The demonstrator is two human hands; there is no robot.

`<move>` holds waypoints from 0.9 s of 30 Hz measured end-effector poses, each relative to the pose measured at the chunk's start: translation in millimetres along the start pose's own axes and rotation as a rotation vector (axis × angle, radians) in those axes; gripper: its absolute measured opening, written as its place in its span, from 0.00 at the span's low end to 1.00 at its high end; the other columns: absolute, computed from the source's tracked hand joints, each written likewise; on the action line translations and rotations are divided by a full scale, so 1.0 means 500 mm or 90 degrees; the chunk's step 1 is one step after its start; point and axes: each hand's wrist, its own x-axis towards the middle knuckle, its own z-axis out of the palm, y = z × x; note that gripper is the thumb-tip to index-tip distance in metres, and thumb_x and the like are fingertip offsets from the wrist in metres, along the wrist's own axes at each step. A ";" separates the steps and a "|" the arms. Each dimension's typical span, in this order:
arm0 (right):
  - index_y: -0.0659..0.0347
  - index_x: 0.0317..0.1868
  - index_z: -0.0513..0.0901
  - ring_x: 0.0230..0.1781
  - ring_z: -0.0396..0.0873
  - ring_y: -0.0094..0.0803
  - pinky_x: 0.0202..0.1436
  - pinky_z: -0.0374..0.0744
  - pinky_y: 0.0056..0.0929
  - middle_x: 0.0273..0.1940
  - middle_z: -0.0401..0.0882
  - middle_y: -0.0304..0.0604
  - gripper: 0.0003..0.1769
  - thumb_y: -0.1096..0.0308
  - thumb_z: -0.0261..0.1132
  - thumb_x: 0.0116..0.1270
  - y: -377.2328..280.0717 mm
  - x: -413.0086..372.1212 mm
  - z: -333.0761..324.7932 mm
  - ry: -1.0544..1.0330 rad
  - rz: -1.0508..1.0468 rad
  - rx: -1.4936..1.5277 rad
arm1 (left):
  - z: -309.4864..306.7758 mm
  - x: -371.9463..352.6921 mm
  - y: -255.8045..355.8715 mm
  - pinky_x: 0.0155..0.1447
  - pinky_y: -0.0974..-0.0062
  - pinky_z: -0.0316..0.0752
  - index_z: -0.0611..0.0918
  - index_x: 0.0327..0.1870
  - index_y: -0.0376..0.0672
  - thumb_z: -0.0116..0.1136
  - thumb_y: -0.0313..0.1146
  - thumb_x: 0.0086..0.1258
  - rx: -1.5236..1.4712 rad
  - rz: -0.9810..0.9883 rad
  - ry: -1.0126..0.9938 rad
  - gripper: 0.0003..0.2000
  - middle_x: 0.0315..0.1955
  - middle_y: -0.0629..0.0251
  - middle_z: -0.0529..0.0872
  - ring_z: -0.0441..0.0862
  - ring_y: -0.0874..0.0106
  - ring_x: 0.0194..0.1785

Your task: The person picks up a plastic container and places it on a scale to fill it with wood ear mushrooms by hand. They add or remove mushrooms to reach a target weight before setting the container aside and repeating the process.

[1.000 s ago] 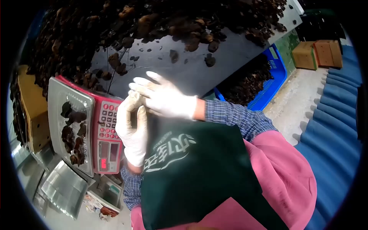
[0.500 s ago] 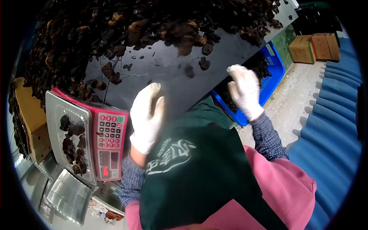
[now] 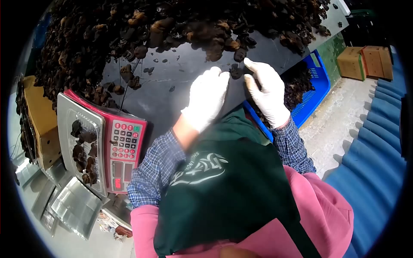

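Observation:
My left hand [image 3: 206,99], in a white glove, hovers over the dark tabletop [image 3: 159,99]. Its fingers point up and lie close together; whether anything is between them is hidden. My right hand [image 3: 267,92], also gloved, has thumb and fingers apart beside a small dark piece [image 3: 236,71] on the table. A big heap of dark, wrinkled fungus-like pieces [image 3: 163,28] covers the far part of the table. On the left, a red and grey scale [image 3: 124,142] bears a clear tray [image 3: 101,146] with several dark pieces in it.
A blue crate [image 3: 320,88] with dark pieces stands below the table's right edge. Cardboard boxes [image 3: 376,62] sit on the floor at the right, near blue corrugated material [image 3: 365,159]. At the left are another cardboard box [image 3: 41,124] and stacked clear trays [image 3: 77,206].
My left hand has moved right, away from the scale, and its fingers have come together. My right hand has shifted slightly left, off the crate side and closer to the small piece.

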 end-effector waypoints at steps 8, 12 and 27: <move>0.60 0.52 0.87 0.31 0.85 0.34 0.37 0.84 0.29 0.42 0.85 0.44 0.14 0.79 0.70 0.66 -0.042 -0.007 0.044 -0.024 0.156 0.288 | -0.094 -0.071 0.007 0.50 0.75 0.85 0.79 0.66 0.37 0.56 0.27 0.80 -0.861 -0.459 -0.064 0.16 0.55 0.60 0.86 0.86 0.73 0.48; 0.58 0.59 0.87 0.43 0.88 0.40 0.48 0.86 0.35 0.48 0.88 0.46 0.20 0.76 0.71 0.66 -0.128 0.001 0.038 -0.169 -0.018 0.368 | -0.103 -0.129 -0.016 0.49 0.69 0.88 0.81 0.65 0.37 0.53 0.44 0.85 -1.319 -0.483 -0.027 0.20 0.55 0.57 0.86 0.86 0.67 0.53; 0.61 0.81 0.64 0.80 0.64 0.56 0.84 0.65 0.51 0.78 0.66 0.61 0.40 0.60 0.68 0.74 -0.227 0.178 0.317 -0.209 -0.245 0.107 | -0.178 -0.225 -0.009 0.31 0.86 0.69 0.86 0.52 0.36 0.56 0.36 0.83 -0.977 -0.686 0.110 0.12 0.37 0.67 0.88 0.80 0.82 0.32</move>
